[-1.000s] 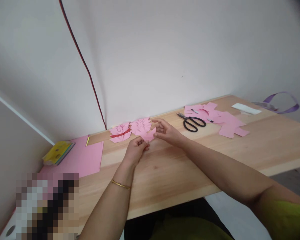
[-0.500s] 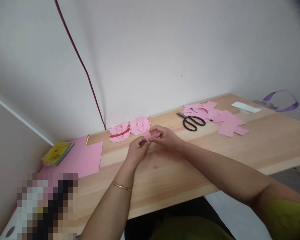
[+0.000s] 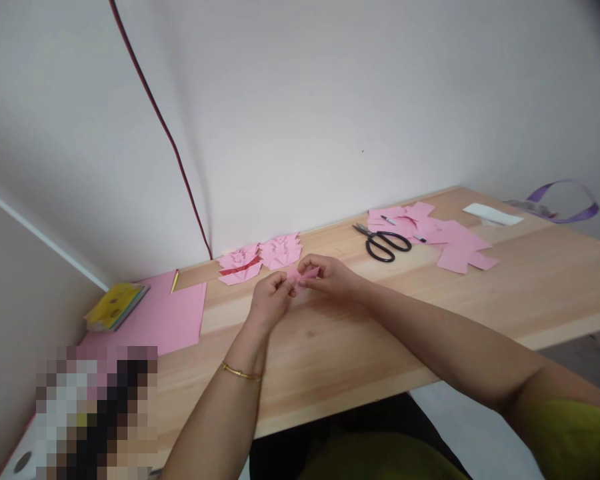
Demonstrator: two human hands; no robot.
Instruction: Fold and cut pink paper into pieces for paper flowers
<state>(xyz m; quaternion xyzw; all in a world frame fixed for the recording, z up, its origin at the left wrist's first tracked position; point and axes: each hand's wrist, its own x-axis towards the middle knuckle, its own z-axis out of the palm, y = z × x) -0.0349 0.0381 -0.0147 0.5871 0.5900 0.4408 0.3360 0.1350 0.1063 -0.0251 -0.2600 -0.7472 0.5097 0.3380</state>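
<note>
A small folded piece of pink paper (image 3: 293, 273) is pinched between my two hands, above the middle of the wooden table (image 3: 325, 353). My left hand (image 3: 271, 297) grips its left side with thumb and fingers. On the other side, my right hand (image 3: 330, 279) holds a raised, pointed flap between thumb and fingertips. Fingers cover part of the paper, so its full shape is hidden. Just beyond my left hand lie folded pink paper pieces (image 3: 281, 251), stacked in two groups, with a red strip (image 3: 240, 267) across the left group.
Black-handled scissors (image 3: 383, 243) lie at the back right beside cut pink paper (image 3: 457, 243) and a pen. A white strip (image 3: 493, 214) is farther right. At left are pink sheets (image 3: 175, 320), a yellow packet (image 3: 115, 305) and a pencil (image 3: 175, 281). The wall borders the table's back.
My left hand has shifted slightly left and its thumb now lies across the paper. The right fingers have moved a little on the flap. Both hands still hold the paper.
</note>
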